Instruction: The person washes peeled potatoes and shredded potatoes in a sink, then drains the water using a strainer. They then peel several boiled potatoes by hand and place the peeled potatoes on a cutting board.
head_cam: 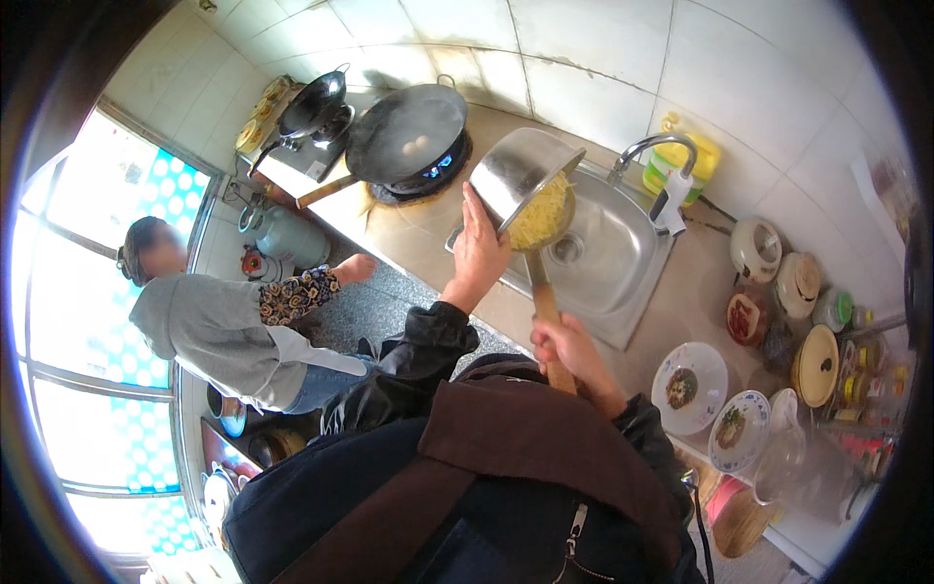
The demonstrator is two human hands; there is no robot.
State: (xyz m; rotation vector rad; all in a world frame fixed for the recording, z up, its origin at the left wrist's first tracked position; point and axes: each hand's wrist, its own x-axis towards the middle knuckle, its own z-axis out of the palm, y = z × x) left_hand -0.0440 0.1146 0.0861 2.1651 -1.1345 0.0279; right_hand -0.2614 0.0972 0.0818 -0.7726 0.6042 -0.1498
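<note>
My left hand (478, 252) is against the side of a stainless steel bowl (511, 164), which is tipped over the left part of the sink (620, 255). Pale yellow shreds, apparently potato (541, 219), lie at the mouth of the bowl and in a metal strainer or ladle below it. That utensil's wooden handle (546, 303) is gripped by my right hand (569, 347). The shreds and the bowl hide most of the utensil's head.
Left of the sink, a steaming wok (408, 139) with round, egg-like items (416, 145) sits over a blue flame (438, 168). A faucet (668, 175) arches over the basin. Seasoned bowls (689, 365) stand right. Another person (219, 336) is near the gas cylinder (292, 237).
</note>
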